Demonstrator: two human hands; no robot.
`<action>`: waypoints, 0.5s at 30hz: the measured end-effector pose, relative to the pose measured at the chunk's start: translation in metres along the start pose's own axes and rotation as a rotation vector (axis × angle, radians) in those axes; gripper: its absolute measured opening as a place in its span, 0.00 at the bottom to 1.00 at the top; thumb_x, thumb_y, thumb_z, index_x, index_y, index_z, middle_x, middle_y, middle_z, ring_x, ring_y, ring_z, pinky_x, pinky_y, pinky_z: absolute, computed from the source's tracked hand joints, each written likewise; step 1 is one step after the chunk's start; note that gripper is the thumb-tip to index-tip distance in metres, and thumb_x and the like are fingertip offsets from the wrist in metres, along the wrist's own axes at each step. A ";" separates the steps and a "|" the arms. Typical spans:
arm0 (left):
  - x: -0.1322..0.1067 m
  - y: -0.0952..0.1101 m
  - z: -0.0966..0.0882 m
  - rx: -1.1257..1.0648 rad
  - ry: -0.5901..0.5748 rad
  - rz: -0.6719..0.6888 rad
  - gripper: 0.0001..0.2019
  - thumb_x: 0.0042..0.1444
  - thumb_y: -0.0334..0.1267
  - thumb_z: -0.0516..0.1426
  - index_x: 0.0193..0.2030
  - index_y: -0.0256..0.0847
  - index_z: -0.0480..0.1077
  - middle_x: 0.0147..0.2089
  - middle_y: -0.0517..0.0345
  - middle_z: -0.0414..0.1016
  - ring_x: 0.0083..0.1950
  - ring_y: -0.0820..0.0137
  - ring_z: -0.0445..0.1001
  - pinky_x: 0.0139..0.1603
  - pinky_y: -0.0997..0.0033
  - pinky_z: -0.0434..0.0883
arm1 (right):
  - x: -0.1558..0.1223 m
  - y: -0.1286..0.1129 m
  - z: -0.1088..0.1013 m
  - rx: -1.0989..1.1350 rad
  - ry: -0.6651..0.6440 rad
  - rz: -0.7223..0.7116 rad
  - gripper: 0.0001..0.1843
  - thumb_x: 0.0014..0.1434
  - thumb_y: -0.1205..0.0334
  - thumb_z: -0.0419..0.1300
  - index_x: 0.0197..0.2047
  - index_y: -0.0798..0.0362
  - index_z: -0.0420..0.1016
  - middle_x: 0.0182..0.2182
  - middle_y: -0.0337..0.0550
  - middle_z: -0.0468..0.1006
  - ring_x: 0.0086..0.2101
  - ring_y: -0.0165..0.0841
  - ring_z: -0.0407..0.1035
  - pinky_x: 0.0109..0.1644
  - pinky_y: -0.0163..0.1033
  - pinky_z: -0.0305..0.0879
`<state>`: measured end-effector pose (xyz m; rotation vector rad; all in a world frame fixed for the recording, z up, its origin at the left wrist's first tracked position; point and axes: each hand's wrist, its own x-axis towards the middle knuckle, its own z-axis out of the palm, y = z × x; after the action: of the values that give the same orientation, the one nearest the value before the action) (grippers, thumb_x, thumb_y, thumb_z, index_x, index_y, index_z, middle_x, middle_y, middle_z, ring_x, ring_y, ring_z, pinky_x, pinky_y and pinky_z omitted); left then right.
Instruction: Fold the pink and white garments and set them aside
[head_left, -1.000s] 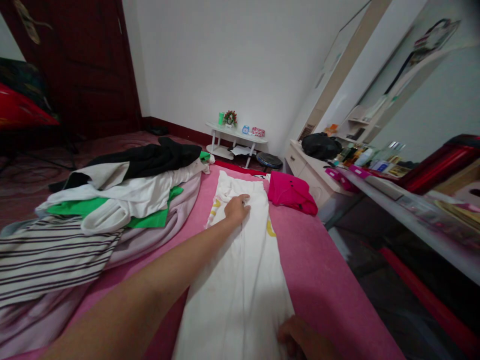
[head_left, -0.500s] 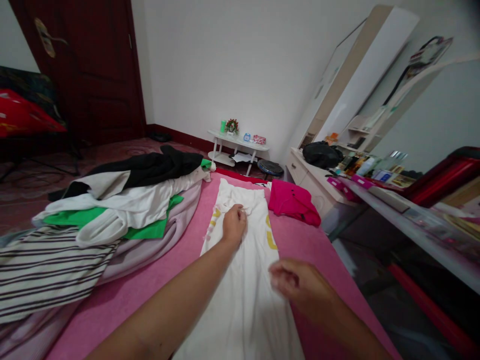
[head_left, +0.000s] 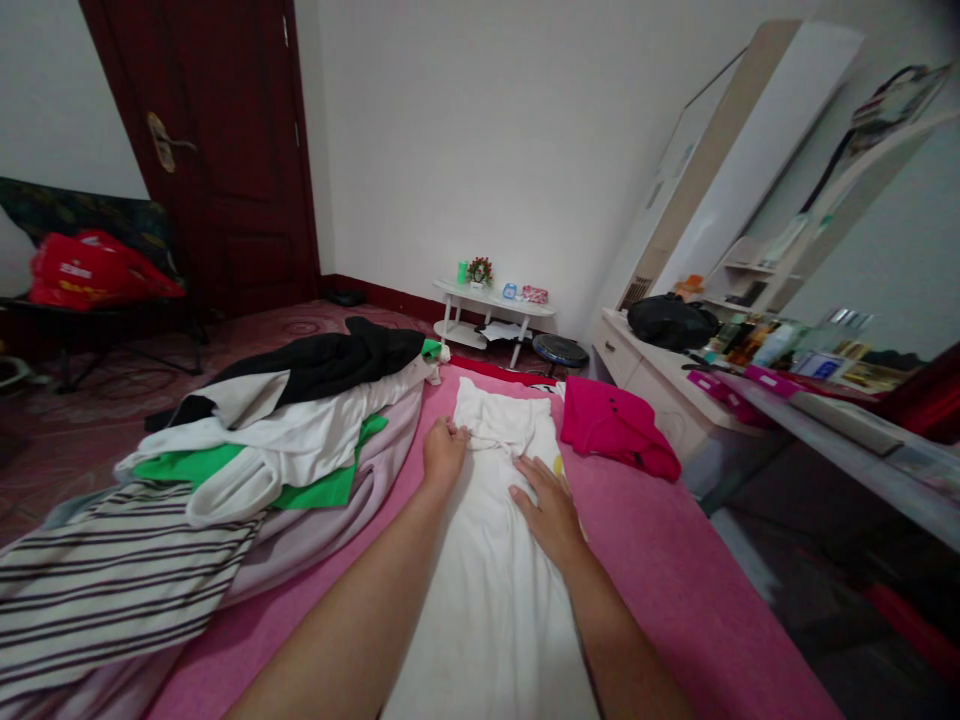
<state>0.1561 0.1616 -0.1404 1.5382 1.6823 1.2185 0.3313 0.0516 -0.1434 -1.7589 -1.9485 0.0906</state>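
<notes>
A long white garment (head_left: 495,590) with yellow print lies lengthwise before me on a pink bed cover (head_left: 645,560). Cannot tell whether it is a shirt or trousers. At its left edge near the far end, my left hand (head_left: 445,452) has its fingers closed in a pinch on the cloth. My right hand (head_left: 551,510) rests on the garment's right side, fingers spread and holding nothing. The fabric bunches in creases between the two hands. Just right of the far end sits a folded bright pink garment (head_left: 615,425).
On the left a heap of clothes includes a black garment (head_left: 322,360), a green piece (head_left: 322,490) and a striped garment (head_left: 127,570). Along the right stands a dresser (head_left: 637,370) with bottles and a black bag (head_left: 671,322). A small white table (head_left: 495,300) stands at the wall.
My left hand has shifted to the garment's left edge. The right hand has come down from beside the garment onto its right side and opened flat. The view has turned slightly left.
</notes>
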 end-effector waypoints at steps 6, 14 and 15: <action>0.015 0.010 0.003 0.091 -0.054 -0.097 0.21 0.44 0.48 0.64 0.43 0.38 0.74 0.42 0.42 0.79 0.48 0.51 0.75 0.43 0.61 0.67 | 0.005 0.004 -0.001 0.026 0.057 -0.012 0.21 0.61 0.60 0.53 0.57 0.52 0.69 0.58 0.46 0.69 0.61 0.44 0.58 0.64 0.54 0.51; 0.024 0.016 0.004 -0.192 -0.072 0.016 0.07 0.50 0.32 0.53 0.29 0.40 0.73 0.44 0.54 0.78 0.44 0.65 0.76 0.35 0.73 0.70 | 0.006 0.010 0.003 0.086 0.081 0.007 0.20 0.59 0.60 0.55 0.54 0.51 0.72 0.58 0.44 0.70 0.60 0.41 0.60 0.63 0.50 0.54; 0.023 0.016 0.003 -0.231 -0.063 0.038 0.09 0.50 0.30 0.51 0.28 0.40 0.72 0.48 0.54 0.77 0.46 0.66 0.76 0.35 0.73 0.70 | 0.006 0.011 0.003 0.094 0.081 0.008 0.20 0.59 0.61 0.55 0.54 0.52 0.72 0.58 0.45 0.70 0.59 0.41 0.60 0.63 0.50 0.54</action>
<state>0.1615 0.1834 -0.1236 1.4566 1.4240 1.3192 0.3401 0.0601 -0.1479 -1.6842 -1.8496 0.1101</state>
